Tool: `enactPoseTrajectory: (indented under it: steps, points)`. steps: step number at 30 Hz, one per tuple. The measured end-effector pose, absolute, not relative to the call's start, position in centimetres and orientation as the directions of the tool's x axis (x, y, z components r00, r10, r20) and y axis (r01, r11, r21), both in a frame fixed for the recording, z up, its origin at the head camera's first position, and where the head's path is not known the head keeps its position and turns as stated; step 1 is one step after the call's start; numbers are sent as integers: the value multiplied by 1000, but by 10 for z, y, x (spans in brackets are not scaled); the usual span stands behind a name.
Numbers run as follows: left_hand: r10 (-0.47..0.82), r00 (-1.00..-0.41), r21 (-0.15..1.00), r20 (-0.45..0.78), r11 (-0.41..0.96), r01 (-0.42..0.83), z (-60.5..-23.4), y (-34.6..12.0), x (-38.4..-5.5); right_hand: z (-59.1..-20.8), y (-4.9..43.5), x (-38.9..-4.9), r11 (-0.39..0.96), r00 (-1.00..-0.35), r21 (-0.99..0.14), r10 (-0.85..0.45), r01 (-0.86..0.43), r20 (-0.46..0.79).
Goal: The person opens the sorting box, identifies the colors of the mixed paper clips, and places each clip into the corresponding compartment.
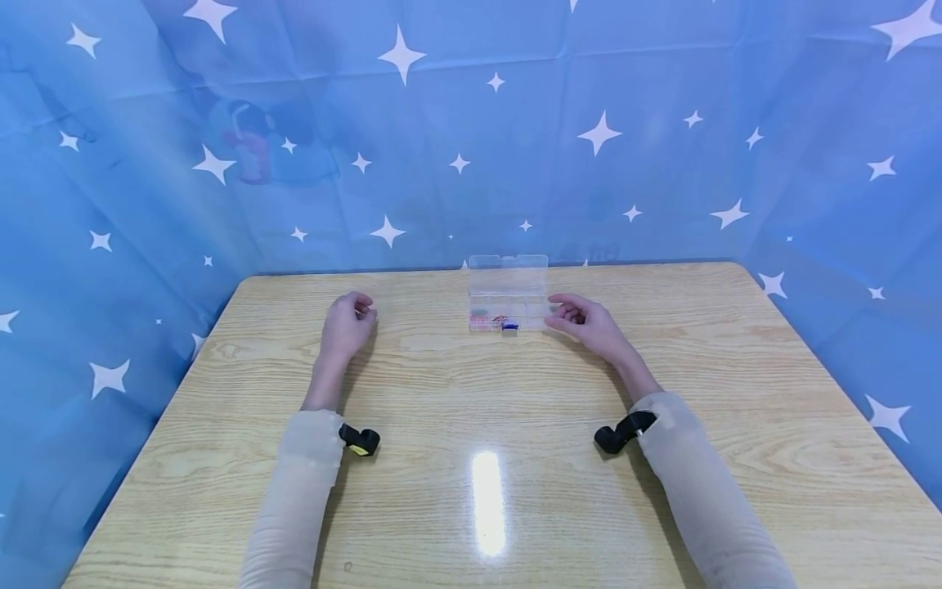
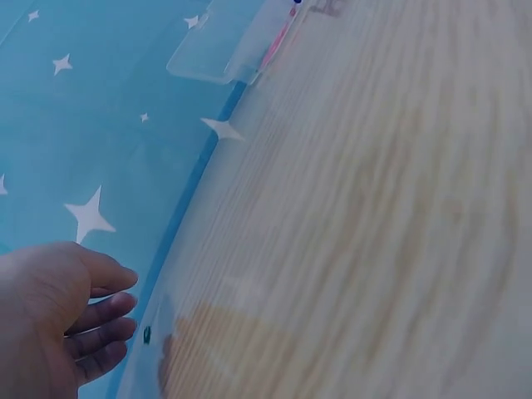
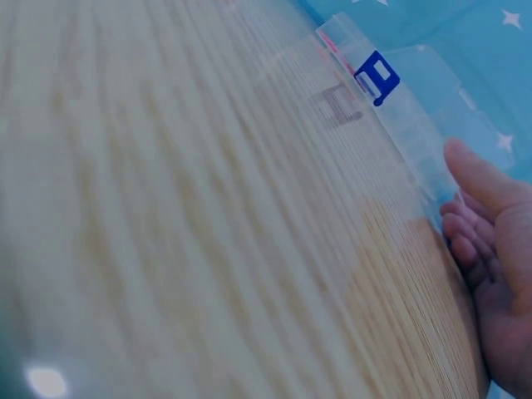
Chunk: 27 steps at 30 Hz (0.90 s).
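A clear plastic compartment box stands at the far middle of the table, its transparent lid raised at the back. Small pink and red pieces lie in its left compartments. A dark blue frame-like piece is at the box's front wall. At the box's right end is my right hand, thumb and forefinger apart beside that end; whether they touch it I cannot tell. My left hand hovers at or near the tabletop, left of the box, fingers loosely bent around nothing.
The wooden table reaches a blue star-patterned curtain just behind the box. A bright light reflection shows on the near tabletop. Black wrist cameras sit on both sleeves.
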<state>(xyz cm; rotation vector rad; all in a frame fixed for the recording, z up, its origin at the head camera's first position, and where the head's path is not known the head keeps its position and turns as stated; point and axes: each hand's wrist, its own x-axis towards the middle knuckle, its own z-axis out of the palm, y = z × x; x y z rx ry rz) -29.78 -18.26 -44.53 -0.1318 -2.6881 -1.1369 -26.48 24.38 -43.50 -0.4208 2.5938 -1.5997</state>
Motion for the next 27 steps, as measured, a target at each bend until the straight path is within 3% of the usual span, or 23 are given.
enactPoseTrajectory:
  steps: [14,27]
  points:
    - [-81,-980,661,180,748,60,-448,-202,-297,-435,244,-264,436,-961,-878,-263,-200,88]
    - [-56,-992,596,109,803,20,-445,-206,-295,-435,244,-264,437,-960,-877,-265,-201,88]
